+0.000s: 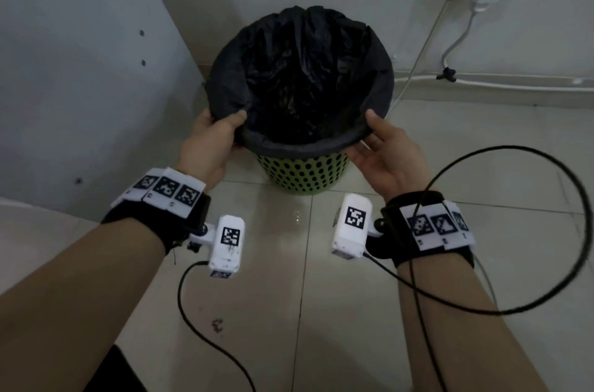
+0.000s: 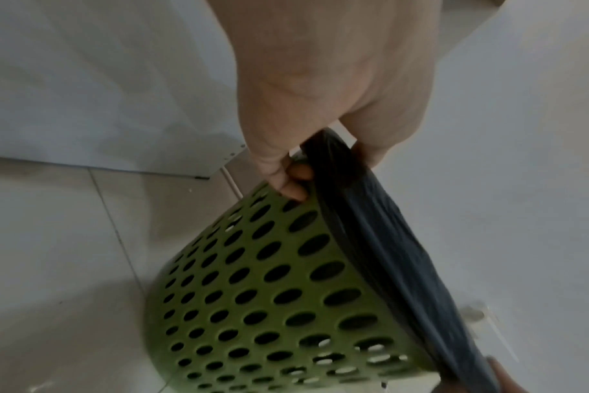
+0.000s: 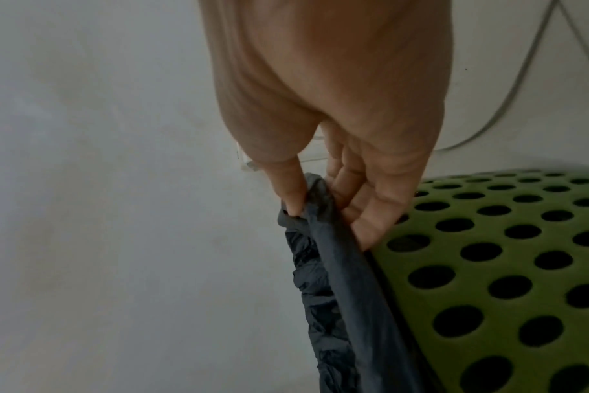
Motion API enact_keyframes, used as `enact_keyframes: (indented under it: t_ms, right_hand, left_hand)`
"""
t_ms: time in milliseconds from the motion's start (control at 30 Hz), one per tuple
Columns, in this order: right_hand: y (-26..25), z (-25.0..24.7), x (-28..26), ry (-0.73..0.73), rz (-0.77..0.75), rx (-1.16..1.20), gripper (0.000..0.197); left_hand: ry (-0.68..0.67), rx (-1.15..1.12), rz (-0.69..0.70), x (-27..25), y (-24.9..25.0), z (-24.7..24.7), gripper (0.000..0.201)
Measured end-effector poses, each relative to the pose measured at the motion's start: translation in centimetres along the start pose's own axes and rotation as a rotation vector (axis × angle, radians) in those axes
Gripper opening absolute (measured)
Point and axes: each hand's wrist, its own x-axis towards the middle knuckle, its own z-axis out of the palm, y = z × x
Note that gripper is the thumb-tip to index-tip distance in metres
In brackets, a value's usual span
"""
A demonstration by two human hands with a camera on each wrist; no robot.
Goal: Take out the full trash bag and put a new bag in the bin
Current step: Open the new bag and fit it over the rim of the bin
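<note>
Below, a green perforated bin (image 1: 302, 174) stands on floor tiles (image 1: 289, 295), black trash bag (image 1: 302, 70) folded over its rim. Left hand (image 1: 209, 144) pinches the bag edge at 8 o'clock on the rim; right hand (image 1: 384, 155) pinches it at 4 o'clock. White wall cable (image 1: 427, 35) hangs at 2 o'clock.

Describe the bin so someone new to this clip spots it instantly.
Look at the room corner where pale walls meet the tiled floor. The bin stands there: green, perforated with round holes, a black bag folded over its rim, pinched by both hands.
</note>
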Motion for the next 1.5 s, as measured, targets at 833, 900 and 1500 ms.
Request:
enact_keyframes:
  t_ms: [833,900,1500]
  right_hand:
    - [-0.2,0.0,0.3,-0.076,0.014,0.034,0.013]
    - [-0.2,0.1,0.1,-0.082,0.018,0.072,0.008]
    - [0.8,0.3,-0.3,-0.09,-0.032,0.159,0.03]
  left_hand:
    - [0.015,0.075,0.004,0.8,0.6,-0.3,0.03]
    - [0.037,0.012,-0.005,0.5,0.4,-0.1,0.033]
    - [-0.001,0.09,-0.091,-0.3,0.1,1.7,0.035]
